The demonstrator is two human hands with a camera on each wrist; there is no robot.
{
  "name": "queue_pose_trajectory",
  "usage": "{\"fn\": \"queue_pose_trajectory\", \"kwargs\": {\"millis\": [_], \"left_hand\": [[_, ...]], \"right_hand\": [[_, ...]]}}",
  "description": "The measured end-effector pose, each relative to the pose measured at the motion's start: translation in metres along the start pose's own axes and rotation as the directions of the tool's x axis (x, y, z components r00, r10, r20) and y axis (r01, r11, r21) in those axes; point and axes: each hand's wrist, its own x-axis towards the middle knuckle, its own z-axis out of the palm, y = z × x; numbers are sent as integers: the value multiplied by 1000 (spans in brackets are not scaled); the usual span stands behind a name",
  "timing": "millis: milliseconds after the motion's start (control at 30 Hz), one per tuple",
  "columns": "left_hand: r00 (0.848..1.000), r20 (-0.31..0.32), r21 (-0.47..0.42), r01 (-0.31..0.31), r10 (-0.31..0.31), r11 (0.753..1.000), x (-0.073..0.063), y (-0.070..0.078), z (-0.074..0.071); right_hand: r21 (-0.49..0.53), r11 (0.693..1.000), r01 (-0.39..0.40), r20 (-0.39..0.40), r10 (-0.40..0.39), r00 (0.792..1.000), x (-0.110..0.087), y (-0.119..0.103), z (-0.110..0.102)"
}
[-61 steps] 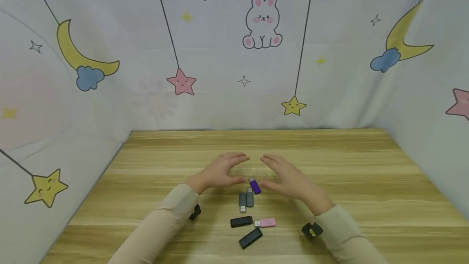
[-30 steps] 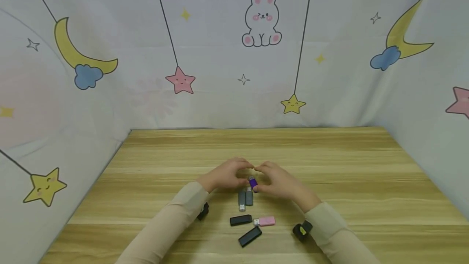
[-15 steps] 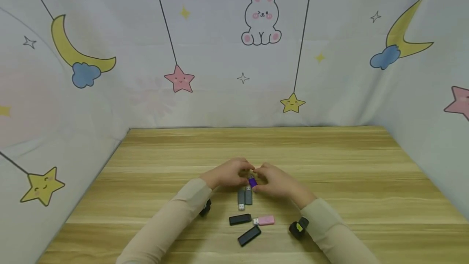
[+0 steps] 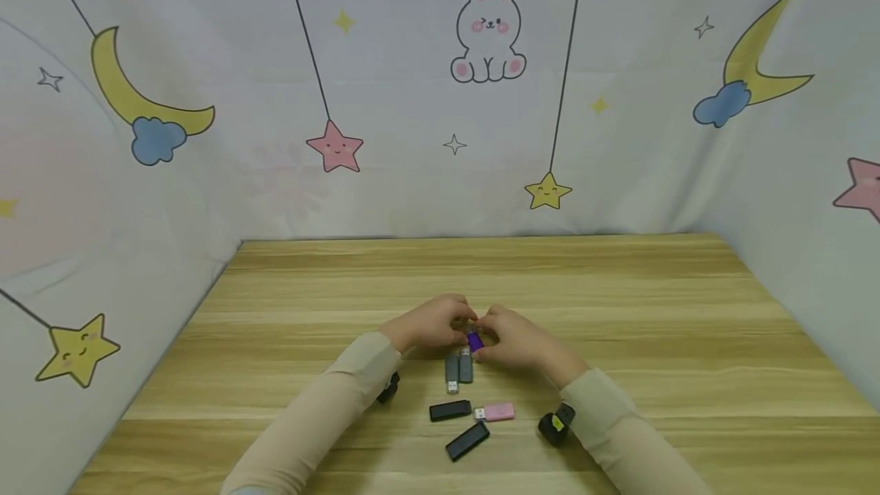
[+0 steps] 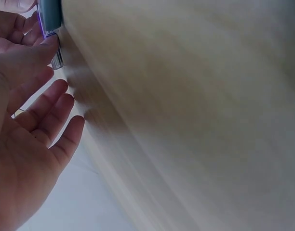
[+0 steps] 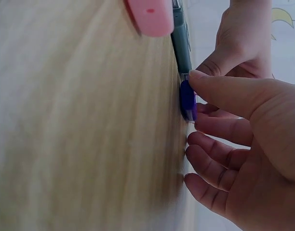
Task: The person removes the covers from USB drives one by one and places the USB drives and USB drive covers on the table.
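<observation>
A purple USB flash drive (image 4: 475,341) lies at the far end of a row of flash drives. The left hand (image 4: 435,324) has its thumb and index finger at the metal plug end; in the left wrist view its thumb (image 5: 34,55) overlaps the plug (image 5: 57,60) while the other fingers spread loosely. From the opposite side, the right hand (image 4: 519,338) holds the purple drive between thumb and index finger. In the right wrist view the right thumb (image 6: 224,89) sits on the drive's end. Two grey flash drives (image 4: 451,373) lie side by side just nearer.
Closer to the person lie a black flash drive (image 4: 450,410), a pink one (image 4: 498,412) with its plug exposed, and another black one (image 4: 467,441) set at a slant. The wooden table (image 4: 619,273) meets a printed white cloth (image 4: 399,197) at its back edge.
Both hands have come inward from their spread position, and the fingertips have closed in around the purple flash drive. The other drives keep their arrangement; the head view has shifted slightly.
</observation>
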Motion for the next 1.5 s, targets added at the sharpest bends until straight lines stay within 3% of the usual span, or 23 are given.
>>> {"fn": "queue_pose_trajectory", "kwargs": {"millis": [700, 1500], "left_hand": [[999, 3, 14, -43, 43, 999, 2, 2, -3], [1000, 3, 84, 15, -16, 996, 3, 1, 1]], "right_hand": [[11, 1000, 11, 23, -11, 1000, 5, 1, -1], [15, 1000, 24, 4, -24, 1000, 11, 1, -1]]}}
